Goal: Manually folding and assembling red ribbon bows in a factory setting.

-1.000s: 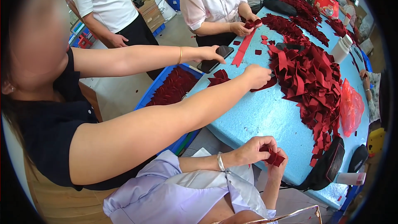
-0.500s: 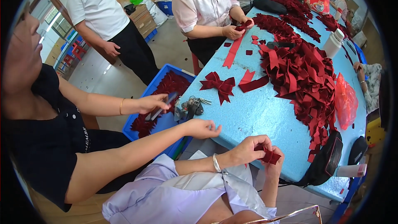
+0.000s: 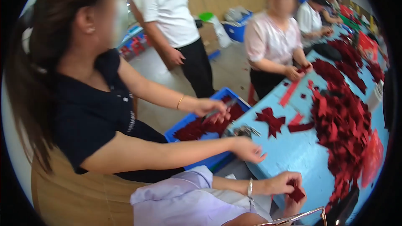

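A: Where are the wearer's own hands?

B: Low in the frame, right of centre. The left hand [image 3: 279,183] and the right hand [image 3: 295,203] are close together, both pinched on a small dark red fabric piece [image 3: 296,193] just at the near edge of the light blue table [image 3: 293,150]. The lilac sleeve [image 3: 184,199] leads up to the left wrist, which wears a thin bracelet [image 3: 250,188].

A: What crowds them?

B: A co-worker in a dark top fills the left half. Their outstretched near hand [image 3: 250,150] hangs open just above and left of the wearer's hands, over the table edge. Their far hand [image 3: 209,108] grips something slim over a blue crate [image 3: 197,132] holding dark red scraps.

A: And on the table?

B: A dark red bow [image 3: 271,120] lies near the centre, with a small metal tool [image 3: 245,131], blurred, just to its left. A big heap of red fabric pieces [image 3: 343,129] runs down the right side. A red strip [image 3: 289,93] lies toward a seated person in a pale pink top [image 3: 270,42] in the upper middle; a standing person in a white shirt [image 3: 169,12] is to that person's left.
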A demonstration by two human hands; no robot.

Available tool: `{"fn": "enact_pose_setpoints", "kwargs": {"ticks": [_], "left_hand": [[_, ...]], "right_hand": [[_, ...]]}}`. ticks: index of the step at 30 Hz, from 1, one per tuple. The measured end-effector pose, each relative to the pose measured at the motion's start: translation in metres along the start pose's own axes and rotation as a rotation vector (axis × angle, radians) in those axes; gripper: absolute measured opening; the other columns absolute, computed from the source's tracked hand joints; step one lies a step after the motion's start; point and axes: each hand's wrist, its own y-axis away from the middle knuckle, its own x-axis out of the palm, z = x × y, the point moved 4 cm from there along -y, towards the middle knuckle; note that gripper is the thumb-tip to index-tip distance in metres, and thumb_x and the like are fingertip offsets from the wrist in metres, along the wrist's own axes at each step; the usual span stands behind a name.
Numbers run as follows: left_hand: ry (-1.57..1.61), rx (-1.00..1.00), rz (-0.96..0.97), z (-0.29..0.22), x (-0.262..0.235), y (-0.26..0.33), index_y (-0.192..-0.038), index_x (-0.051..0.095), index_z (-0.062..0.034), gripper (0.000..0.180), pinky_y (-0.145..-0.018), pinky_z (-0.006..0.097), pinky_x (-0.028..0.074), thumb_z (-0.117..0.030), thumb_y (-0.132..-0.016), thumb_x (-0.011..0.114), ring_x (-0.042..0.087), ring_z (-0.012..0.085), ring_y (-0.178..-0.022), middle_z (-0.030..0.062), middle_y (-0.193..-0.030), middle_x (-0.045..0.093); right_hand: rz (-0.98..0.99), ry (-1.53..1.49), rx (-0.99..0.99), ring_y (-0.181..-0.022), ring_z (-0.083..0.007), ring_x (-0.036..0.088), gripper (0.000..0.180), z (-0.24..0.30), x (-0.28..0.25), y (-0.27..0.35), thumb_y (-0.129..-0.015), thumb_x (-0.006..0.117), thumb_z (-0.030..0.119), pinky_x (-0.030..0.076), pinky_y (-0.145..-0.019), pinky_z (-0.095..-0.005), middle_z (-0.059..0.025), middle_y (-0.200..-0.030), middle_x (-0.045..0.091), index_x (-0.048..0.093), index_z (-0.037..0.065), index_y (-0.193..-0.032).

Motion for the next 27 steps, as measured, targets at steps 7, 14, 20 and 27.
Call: {"fn": "enact_pose_setpoints", "kwargs": {"ticks": [7,14,20,27], "left_hand": [[0.05,0.059,-0.001,0.002,0.003,-0.001,-0.091,0.051,-0.0017,0.018,-0.066,0.022,0.046,0.011,-0.079,0.057,0.054,0.0065,-0.077,-0.0004,-0.086,0.057],[0.08,0.039,-0.05,-0.003,0.003,0.0,-0.086,0.053,-0.0037,0.016,-0.065,0.022,0.043,0.007,-0.078,0.062,0.051,0.0055,-0.072,-0.0016,-0.078,0.055],[0.058,0.074,-0.035,0.003,-0.001,-0.002,-0.089,0.051,-0.0031,0.016,-0.065,0.021,0.042,0.007,-0.08,0.061,0.05,0.004,-0.074,-0.0019,-0.082,0.055],[0.046,0.058,-0.108,-0.006,-0.008,0.003,-0.085,0.053,-0.0039,0.018,-0.065,0.021,0.042,0.008,-0.076,0.063,0.05,0.0056,-0.073,-0.002,-0.079,0.054]], "right_hand": [[0.376,0.118,0.288,-0.06,-0.0104,0.051,0.022,-0.01,-0.026,-0.027,-0.085,0.065,0.019,0.038,-0.056,-0.0213,-0.0032,-0.071,0.058,0.063,0.0,-0.094],[0.428,0.128,0.219,-0.061,-0.0108,0.051,0.013,0.01,-0.005,-0.021,-0.084,0.061,0.011,0.038,-0.056,-0.0219,-0.003,-0.07,0.057,0.063,-0.001,-0.088],[0.971,0.086,-0.438,-0.061,-0.0121,0.051,0.01,-0.004,-0.009,-0.059,-0.083,0.059,0.007,0.039,-0.057,-0.023,-0.0039,-0.07,0.057,0.062,-0.001,-0.087],[0.326,0.128,0.233,-0.062,-0.0127,0.052,0.011,0.031,0.007,-0.015,-0.082,0.058,0.004,0.041,-0.058,-0.0222,-0.0049,-0.072,0.059,0.062,-0.001,-0.09]]}}
